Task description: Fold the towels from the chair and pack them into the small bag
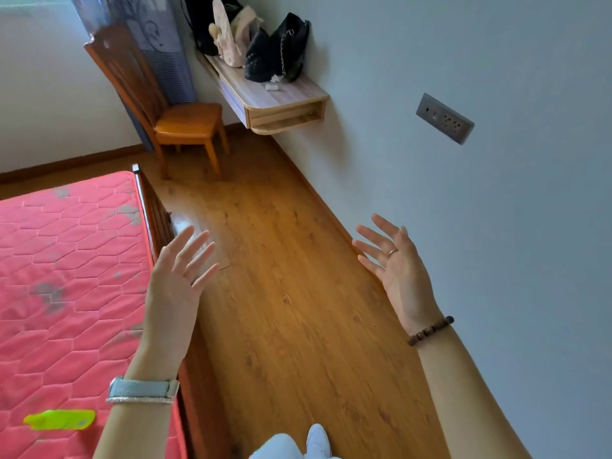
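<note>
- Over the brown wood-plank floor (291, 293), between the bed on the left and the pale wall on the right, the person's left hand (178, 276) and right hand (397, 266) are raised in the near middle, palms partly turned toward each other.
- Both hands are empty; the fingers (198, 243) of each are straight and spread apart, touching nothing.
- At the far left stands the orange-brown wooden chair (185, 124) with a tall slatted back; its seat shows bare, with no towel on it.
- No towel is visible anywhere: not on the chair, the floor, or the red quilted mattress (66, 260).
- Just right of the chair, a light wooden wall shelf (291, 91) carries two black bags (291, 44) and a pale pink bag (228, 38); which of these is the small bag I cannot tell, nor what is inside them.
- Judging by the bare seat and empty hands, either the towels are already packed or they lie out of view; the pictures do not settle which.
- If anything is left, it would be finding the towels and the bag; neither hand is near the chair or the shelf.
</note>
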`<state>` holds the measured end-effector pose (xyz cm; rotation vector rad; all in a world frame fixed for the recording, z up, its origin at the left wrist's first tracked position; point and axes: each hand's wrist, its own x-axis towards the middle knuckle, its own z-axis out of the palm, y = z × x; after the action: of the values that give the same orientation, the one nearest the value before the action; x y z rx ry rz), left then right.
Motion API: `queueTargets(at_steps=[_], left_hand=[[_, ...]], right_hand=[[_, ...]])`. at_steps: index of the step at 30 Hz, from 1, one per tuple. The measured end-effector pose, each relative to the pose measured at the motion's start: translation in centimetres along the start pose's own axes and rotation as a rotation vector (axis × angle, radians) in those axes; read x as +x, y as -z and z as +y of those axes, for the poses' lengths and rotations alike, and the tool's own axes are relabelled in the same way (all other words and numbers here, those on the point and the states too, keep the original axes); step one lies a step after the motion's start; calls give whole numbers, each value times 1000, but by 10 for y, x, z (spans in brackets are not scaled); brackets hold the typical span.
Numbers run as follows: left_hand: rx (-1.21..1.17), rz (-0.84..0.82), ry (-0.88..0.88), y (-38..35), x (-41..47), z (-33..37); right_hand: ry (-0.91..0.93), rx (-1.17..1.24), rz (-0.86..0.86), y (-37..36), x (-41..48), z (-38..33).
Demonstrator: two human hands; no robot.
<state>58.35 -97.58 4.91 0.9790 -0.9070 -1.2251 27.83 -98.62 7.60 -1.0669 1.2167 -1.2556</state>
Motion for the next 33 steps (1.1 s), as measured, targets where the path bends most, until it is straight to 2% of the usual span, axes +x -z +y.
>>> queueTargets(at_steps=[12, 25, 33], left_hand=[[36, 210, -54, 32, 70, -3], [16, 407, -161, 133, 212, 28], [15, 468, -196, 165, 277, 51]], right_hand=[[-66, 46, -250, -59, 135, 19], [-65, 64, -402, -199, 307, 17], [-80, 61, -503, -267, 378, 8]])
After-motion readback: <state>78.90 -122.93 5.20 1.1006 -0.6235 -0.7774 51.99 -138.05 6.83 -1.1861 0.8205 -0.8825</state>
